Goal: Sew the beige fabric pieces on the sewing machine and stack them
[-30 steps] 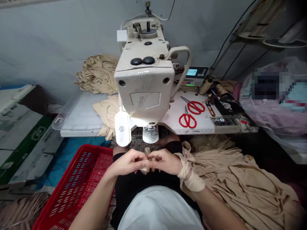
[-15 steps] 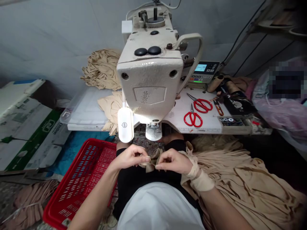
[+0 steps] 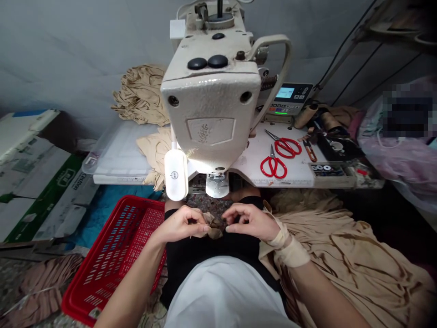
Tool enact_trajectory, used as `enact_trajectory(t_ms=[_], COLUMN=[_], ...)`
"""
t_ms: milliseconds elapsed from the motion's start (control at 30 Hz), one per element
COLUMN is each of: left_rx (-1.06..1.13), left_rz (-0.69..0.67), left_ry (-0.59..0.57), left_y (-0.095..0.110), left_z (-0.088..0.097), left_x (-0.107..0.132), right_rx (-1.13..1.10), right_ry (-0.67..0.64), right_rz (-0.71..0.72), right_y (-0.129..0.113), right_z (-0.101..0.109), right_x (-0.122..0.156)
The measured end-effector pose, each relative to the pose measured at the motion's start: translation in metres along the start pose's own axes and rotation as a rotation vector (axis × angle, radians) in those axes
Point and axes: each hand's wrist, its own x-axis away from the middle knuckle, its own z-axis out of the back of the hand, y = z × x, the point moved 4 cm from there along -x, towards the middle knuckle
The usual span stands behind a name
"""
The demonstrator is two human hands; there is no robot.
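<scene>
My left hand [image 3: 180, 223] and my right hand [image 3: 251, 221] meet over my lap, just below the sewing machine's [image 3: 211, 100] needle plate. Between them sits a small crumpled piece of beige cloth [image 3: 211, 225]. My left hand's fingers are curled round one end of it. My right hand pinches at its other end with thumb and forefinger, the other fingers bent. A beige strip of cloth [image 3: 287, 246] is wound round my right wrist.
A red plastic basket [image 3: 112, 259] stands at my left. A large heap of beige fabric [image 3: 344, 255] lies at my right. Two red scissors [image 3: 278, 157], a thread snipper, spools and a control panel [image 3: 288, 98] sit on the machine table. Cardboard boxes [image 3: 37, 168] stand far left.
The cloth piece has gone from pulled out between both hands to bunched small under my left fingers. My hands have moved slightly up toward the machine, and the view shifted a little.
</scene>
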Motion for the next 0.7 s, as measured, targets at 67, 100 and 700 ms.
enact_trajectory(t_ms=[67,100,700], left_rx=[-0.051,-0.075,-0.013], left_rz=[-0.076,-0.085,0.035], left_ry=[-0.035,-0.049,0.081], left_y=[0.009,0.011,-0.004], left_z=[-0.007,-0.010,-0.015], left_x=[-0.002,-0.004,-0.009], right_rx=[0.003,-0.002,0.138], right_ry=[-0.061,-0.115,0.048], right_rz=[0.046,0.049,0.064], right_y=[0.000,0.001,-0.028], right_z=[-0.008,-0.016,0.008], right_x=[-0.005,-0.008,0.000])
